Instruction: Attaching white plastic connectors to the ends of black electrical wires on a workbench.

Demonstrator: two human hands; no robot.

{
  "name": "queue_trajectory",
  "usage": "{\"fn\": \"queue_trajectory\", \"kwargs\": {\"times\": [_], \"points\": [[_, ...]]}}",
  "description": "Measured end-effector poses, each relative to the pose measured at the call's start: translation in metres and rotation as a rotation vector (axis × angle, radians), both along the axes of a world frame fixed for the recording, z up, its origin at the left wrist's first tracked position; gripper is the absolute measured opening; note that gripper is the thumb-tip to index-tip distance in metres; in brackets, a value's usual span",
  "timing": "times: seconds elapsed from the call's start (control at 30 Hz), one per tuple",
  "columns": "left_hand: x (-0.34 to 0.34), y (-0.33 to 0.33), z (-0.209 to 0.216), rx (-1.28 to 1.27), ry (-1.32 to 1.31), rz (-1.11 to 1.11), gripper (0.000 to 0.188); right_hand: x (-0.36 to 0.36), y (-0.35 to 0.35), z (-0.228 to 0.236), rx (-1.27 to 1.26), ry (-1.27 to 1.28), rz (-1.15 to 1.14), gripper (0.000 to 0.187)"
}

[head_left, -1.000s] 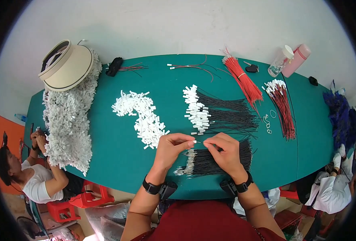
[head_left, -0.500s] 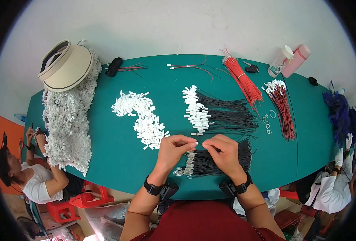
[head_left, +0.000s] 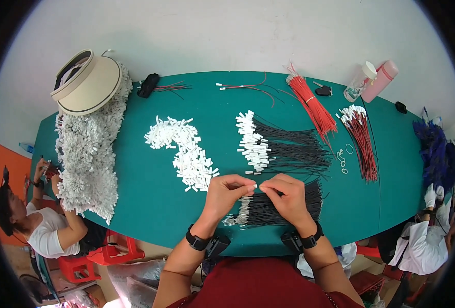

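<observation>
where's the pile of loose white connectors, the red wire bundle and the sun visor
pile of loose white connectors [head_left: 186,151], head view, middle of the heap
red wire bundle [head_left: 313,105], head view, midway along the wires
sun visor [head_left: 89,87], head view, on its cream brim

- Sun visor: cream, resting on the far left end of the green table.
- White fluffy heap: spread beneath the visor along the left edge.
- Red wire bundle: lying slantwise at the far side.
- Red-and-black wire bundle: white tips, right of the red bundle.
- Clear bottle and pink bottle: side by side at the far right corner.
- Rubber bands: loose between the wire bundles.
- Black pouch: far edge, beside the visor.
- Seated person: at the left end.
</observation>
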State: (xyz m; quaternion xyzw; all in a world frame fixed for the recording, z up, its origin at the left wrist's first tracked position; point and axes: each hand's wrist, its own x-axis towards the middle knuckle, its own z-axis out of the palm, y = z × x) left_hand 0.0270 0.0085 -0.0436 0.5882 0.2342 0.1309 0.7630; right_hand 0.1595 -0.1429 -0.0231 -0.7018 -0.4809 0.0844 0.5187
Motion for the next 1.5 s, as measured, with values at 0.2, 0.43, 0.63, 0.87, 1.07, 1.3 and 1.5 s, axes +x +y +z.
{"fn": "queue_trajectory", "kwargs": {"times": [0.2,0.43,0.63,0.87,1.07,1.3,1.5], "points": [[0.001,0.001,0.001,-0.005,0.019,-0.024,0.013,0.000,0.002,-0.001,0.012,-0.020,0.007,0.007],[0.000,0.008,0.000,0.119,0.059,-0.041,0.012,0.011,-0.001,0.001,-0.056,-0.012,0.072,0.008],[-0.006,0.029,0.016,0.773,0.258,0.246,0.016,0.034,0.000,0.019,-0.100,-0.474,-0.158,0.014],[-0.007,0.053,-0.014,1.321,0.388,0.419,0.019,0.025,-0.004,0.002,-0.227,-0.393,0.024,0.016],[-0.008,0.053,-0.016,1.326,0.417,0.384,0.018,0.010,-0.003,-0.013,-0.382,-0.235,0.260,0.013],[-0.008,0.052,-0.014,1.285,0.396,0.366,0.014,0.008,-0.001,-0.009,-0.380,-0.279,0.249,0.009],[-0.008,0.050,-0.009,1.259,0.363,0.383,0.011,0.008,-0.002,-0.010,-0.366,-0.303,0.249,0.008]]}}
